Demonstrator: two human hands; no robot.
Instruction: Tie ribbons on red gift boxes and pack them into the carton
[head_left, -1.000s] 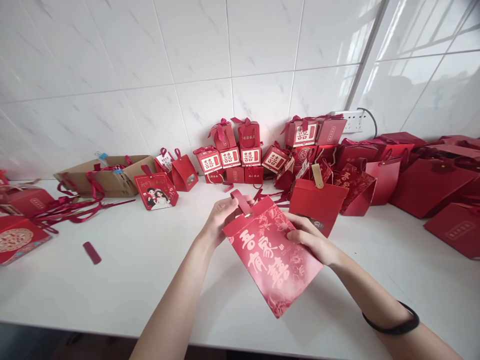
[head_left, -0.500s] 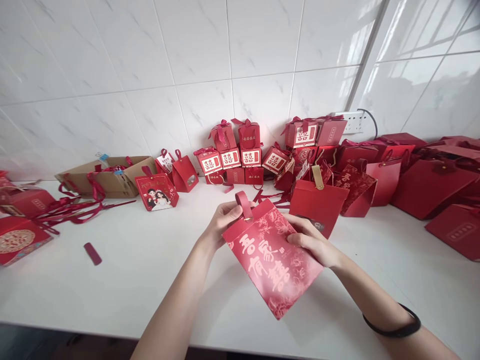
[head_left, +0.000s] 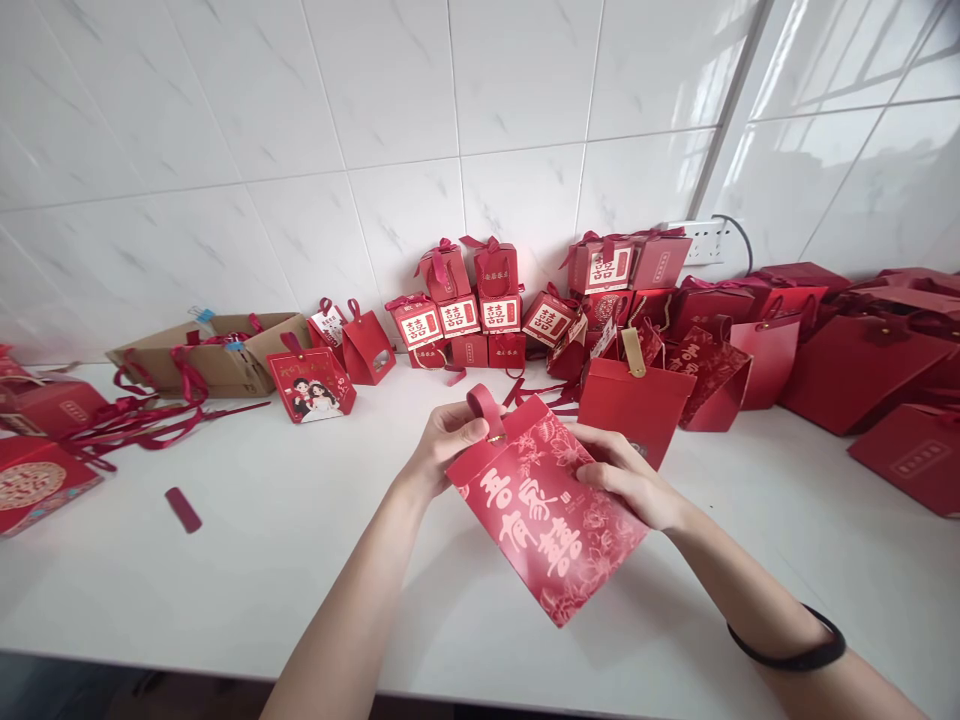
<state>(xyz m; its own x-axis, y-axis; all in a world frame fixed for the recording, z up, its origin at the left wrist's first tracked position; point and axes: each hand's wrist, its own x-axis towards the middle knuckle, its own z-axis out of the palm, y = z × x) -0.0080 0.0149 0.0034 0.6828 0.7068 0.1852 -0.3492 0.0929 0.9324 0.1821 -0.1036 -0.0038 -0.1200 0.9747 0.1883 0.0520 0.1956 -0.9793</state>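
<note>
A red gift box [head_left: 551,510] with pale lettering and a floral print is tilted in front of me, above the white table. At its top edge, my left hand [head_left: 448,445] grips the upper left corner, thumb beside the looped dark-red strap [head_left: 489,410] and its small gold fastener. My right hand [head_left: 619,478] is closed on the box's right side, thumb on the printed face. The fingers behind the box are hidden. Just beyond my right hand stands a plain red box [head_left: 637,405] with a gold strap.
Red boxes [head_left: 480,315] are stacked against the tiled wall, with more at the right [head_left: 862,370]. A cardboard tray [head_left: 217,370] with ribbons stands at the back left. Near it is a box with a printed couple [head_left: 311,385]. A loose dark-red strap [head_left: 183,510] lies on the table [head_left: 262,560].
The held box's lower corner has risen slightly, and its strap loop leans a little more to the left. Both hands keep their hold. The view has shifted slightly.
</note>
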